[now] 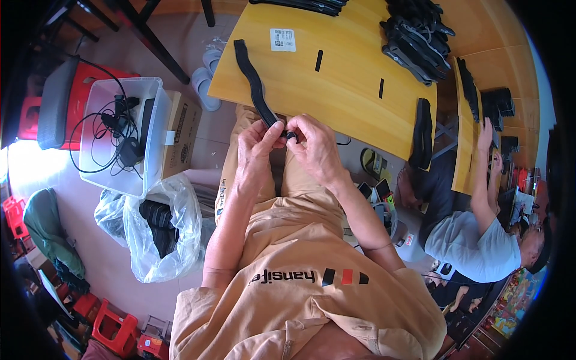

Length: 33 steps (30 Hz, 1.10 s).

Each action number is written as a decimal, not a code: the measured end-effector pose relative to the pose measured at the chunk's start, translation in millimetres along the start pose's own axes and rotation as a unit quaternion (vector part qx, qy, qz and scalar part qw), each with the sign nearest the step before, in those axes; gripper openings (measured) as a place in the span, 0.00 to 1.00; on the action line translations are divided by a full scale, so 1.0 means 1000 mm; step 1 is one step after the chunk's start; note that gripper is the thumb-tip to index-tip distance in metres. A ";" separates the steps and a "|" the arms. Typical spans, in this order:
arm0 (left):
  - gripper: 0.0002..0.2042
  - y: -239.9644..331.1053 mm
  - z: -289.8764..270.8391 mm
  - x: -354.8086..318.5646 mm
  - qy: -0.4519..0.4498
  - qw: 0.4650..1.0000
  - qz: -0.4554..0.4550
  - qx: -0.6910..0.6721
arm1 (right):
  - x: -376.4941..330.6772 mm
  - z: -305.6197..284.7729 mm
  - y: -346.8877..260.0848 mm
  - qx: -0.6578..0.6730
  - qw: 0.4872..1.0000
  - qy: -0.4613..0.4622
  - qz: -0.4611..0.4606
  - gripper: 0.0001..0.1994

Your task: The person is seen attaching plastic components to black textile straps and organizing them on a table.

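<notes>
Fingers [275, 131] of the left hand [255, 150] are closed on the near end of a black strap [255, 87]; those of the right hand [317, 150] pinch its tip, almost closed together. The far part lies on the yellow counter [345, 96], left of a label [282, 39]. At the counter's right edge lie other straps [422, 135].

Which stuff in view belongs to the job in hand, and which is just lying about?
In the job:
- black strap, between left hand and right hand
- table under its far end
- likely, black strips at the table's right edge

Apparently just lying about:
- cables in the clear bin
- pale shoes
- red stool
</notes>
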<state>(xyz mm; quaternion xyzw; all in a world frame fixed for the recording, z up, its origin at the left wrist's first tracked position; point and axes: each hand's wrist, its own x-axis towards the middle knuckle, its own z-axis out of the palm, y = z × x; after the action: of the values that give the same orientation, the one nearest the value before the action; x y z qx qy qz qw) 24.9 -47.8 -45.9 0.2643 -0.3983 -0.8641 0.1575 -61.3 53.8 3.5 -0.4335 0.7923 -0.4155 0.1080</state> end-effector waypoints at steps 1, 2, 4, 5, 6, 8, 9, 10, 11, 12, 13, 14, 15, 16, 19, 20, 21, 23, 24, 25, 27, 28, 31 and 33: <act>0.10 0.001 0.000 0.000 -0.001 1.000 0.000 0.000 | 0.001 -0.002 0.001 0.013 1.000 -0.008 0.009 0.09; 0.10 0.003 0.000 -0.001 -0.008 1.000 -0.003 -0.009 | 0.002 -0.003 0.002 0.027 0.999 -0.016 0.018 0.08; 0.10 0.005 0.000 -0.001 -0.017 1.000 -0.006 -0.019 | 0.003 -0.004 0.005 0.063 0.997 -0.029 0.043 0.08; 0.09 0.006 -0.001 -0.002 -0.031 0.999 -0.017 -0.036 | 0.003 -0.005 0.006 0.099 0.992 -0.042 0.067 0.08; 0.09 0.007 -0.002 -0.002 -0.044 0.997 -0.028 -0.053 | 0.004 -0.007 0.005 0.099 0.992 -0.043 0.067 0.08; 0.09 0.009 -0.002 -0.003 -0.050 0.995 -0.047 -0.072 | 0.005 -0.014 0.000 0.094 0.987 -0.093 0.087 0.09; 0.09 0.009 -0.001 -0.004 -0.056 0.992 -0.066 -0.090 | 0.005 -0.015 -0.003 0.094 0.987 -0.093 0.088 0.09; 0.09 0.008 -0.001 -0.005 -0.055 0.992 -0.066 -0.090 | 0.005 -0.015 -0.006 0.029 0.996 -0.082 0.037 0.08; 0.09 0.006 -0.002 -0.005 -0.053 0.993 -0.061 -0.086 | 0.004 -0.014 -0.008 -0.036 0.997 -0.070 -0.015 0.08; 0.09 0.006 -0.002 -0.004 -0.053 0.994 -0.056 -0.080 | 0.003 -0.012 -0.009 -0.036 0.997 -0.070 -0.015 0.08; 0.09 0.006 -0.001 -0.004 -0.053 0.994 -0.056 -0.080 | 0.002 -0.010 -0.010 -0.079 0.994 -0.058 -0.041 0.08; 0.09 0.006 0.000 -0.005 -0.044 0.996 -0.047 -0.064 | 0.002 -0.009 -0.011 -0.121 0.989 -0.046 -0.067 0.08; 0.09 0.006 0.000 -0.005 -0.036 0.997 -0.040 -0.050 | 0.003 -0.009 -0.011 -0.121 0.989 -0.046 -0.066 0.08; 0.09 0.008 0.000 -0.005 -0.036 0.997 -0.041 -0.050 | 0.005 -0.010 -0.012 -0.125 0.988 -0.058 -0.065 0.08; 0.09 0.010 -0.001 -0.007 -0.026 0.998 -0.021 -0.047 | 0.011 -0.010 -0.010 -0.109 0.989 -0.087 -0.050 0.06; 0.09 0.009 -0.005 -0.007 -0.031 0.998 -0.025 -0.056 | 0.013 -0.009 -0.008 -0.089 0.990 -0.105 -0.036 0.06; 0.09 0.010 -0.008 -0.007 -0.035 0.997 -0.029 -0.064 | 0.016 -0.008 -0.005 -0.089 0.990 -0.105 -0.037 0.06; 0.09 0.013 -0.010 -0.007 -0.034 0.997 -0.035 -0.053 | 0.018 -0.009 0.001 -0.003 0.991 -0.136 0.012 0.05; 0.10 0.016 -0.010 -0.008 -0.033 0.998 -0.042 -0.042 | 0.017 -0.010 0.002 0.037 0.989 -0.142 0.022 0.06; 0.10 0.018 -0.010 -0.010 -0.031 0.998 -0.042 -0.042 | 0.017 -0.010 0.001 0.039 0.989 -0.144 0.022 0.06; 0.14 0.022 -0.005 -0.011 0.026 0.996 -0.008 0.085 | 0.017 -0.011 0.001 0.078 0.983 -0.160 0.035 0.07; 0.14 0.026 -0.003 -0.012 0.025 0.996 -0.007 0.085 | 0.016 -0.009 0.004 0.078 0.983 -0.160 0.035 0.07; 0.18 0.034 -0.005 -0.017 0.107 0.911 0.086 0.389 | 0.013 -0.004 0.008 0.122 0.981 -0.146 0.040 0.07; 0.19 0.039 -0.010 -0.017 0.065 0.913 0.080 0.396 | 0.017 -0.008 0.003 0.123 0.975 -0.177 0.055 0.07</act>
<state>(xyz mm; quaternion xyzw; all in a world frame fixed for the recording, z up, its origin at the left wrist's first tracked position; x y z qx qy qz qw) 47.0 -70.0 -15.5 0.3281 -0.7161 -0.6013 0.1339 -77.6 46.0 9.3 -0.4396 0.7262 -0.4196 0.3215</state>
